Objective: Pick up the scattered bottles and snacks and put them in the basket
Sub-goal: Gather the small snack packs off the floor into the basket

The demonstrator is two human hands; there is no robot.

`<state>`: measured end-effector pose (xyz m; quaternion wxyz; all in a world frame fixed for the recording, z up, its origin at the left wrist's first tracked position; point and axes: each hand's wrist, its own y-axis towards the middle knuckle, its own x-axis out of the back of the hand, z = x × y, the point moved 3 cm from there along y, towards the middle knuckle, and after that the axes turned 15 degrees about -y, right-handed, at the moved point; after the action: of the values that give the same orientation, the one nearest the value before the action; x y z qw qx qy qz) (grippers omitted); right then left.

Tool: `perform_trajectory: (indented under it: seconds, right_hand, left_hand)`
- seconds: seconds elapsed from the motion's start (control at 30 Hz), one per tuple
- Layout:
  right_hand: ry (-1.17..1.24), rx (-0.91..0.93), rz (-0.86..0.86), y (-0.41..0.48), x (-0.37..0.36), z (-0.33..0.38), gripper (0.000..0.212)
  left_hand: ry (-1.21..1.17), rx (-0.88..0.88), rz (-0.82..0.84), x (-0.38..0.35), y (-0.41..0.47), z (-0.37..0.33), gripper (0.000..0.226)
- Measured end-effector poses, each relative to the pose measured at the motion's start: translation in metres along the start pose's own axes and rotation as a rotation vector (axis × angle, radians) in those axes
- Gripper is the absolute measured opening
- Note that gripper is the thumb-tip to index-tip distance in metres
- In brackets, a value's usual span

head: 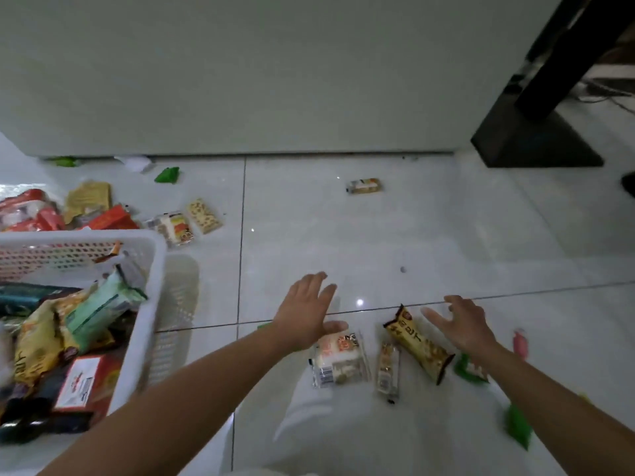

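Our two bare forearms reach forward over the white tiled floor. Our left hand hovers palm down above the upper edge of a white snack pack, its fingers spread, released and holding nothing; we cannot tell whether the thumb touches the pack. Our right hand hangs just right of a yellow-brown snack packet, its fingers also spread and released, holding nothing. A slim clear-wrapped bar lies between the white pack and the yellow-brown packet. Green wrappers lie under our right wrist, and a pink item, too blurred to name, lies beyond it.

On our left stands the white perforated basket, which holds a mint-green packet, a yellow bag and a red-and-white box, among darker things we cannot make out. Behind it more snacks lie heaped on the floor, with a cracker packet at their right edge. A small packet lies alone farther out, near the white wall. A black stand base sits at far right.
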<state>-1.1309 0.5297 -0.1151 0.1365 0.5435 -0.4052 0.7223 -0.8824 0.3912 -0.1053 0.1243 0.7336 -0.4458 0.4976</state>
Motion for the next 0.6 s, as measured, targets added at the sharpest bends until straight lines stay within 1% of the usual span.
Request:
perform_trajectory:
  seconds: [0.03, 0.1, 0.2, 0.33, 0.4, 0.5, 0.6]
  right_hand:
    - [-0.018, -0.019, 0.000, -0.008, -0.009, -0.012, 0.077]
    - [-0.041, 0.009, 0.037, -0.023, -0.021, -0.020, 0.076]
    - [-0.134, 0.134, 0.054, -0.034, -0.032, -0.014, 0.078]
    - [-0.206, 0.133, 0.046, -0.033, -0.044, -0.003, 0.079]
    - [-0.275, 0.132, 0.034, -0.026, -0.048, 0.002, 0.073]
    - [-0.319, 0.145, 0.046, -0.014, -0.054, 0.010, 0.063]
    - [-0.239, 0.168, 0.079, -0.005, -0.053, 0.019, 0.053]
  left_hand:
    - [0.030, -0.026, 0.079, -0.016, 0.002, -0.005, 0.083]
    - [0.067, -0.052, 0.163, -0.041, 0.002, -0.012, 0.082]
    - [0.091, -0.044, 0.212, -0.064, 0.002, -0.014, 0.068]
    - [0.049, 0.039, 0.230, -0.067, 0.009, -0.010, 0.069]
    - [0.016, 0.090, 0.270, -0.067, 0.015, -0.007, 0.068]
    - [-0.161, 0.196, 0.281, -0.064, 0.021, 0.002, 0.055]
    - [-0.424, 0.331, 0.257, -0.048, 0.027, 0.013, 0.041]
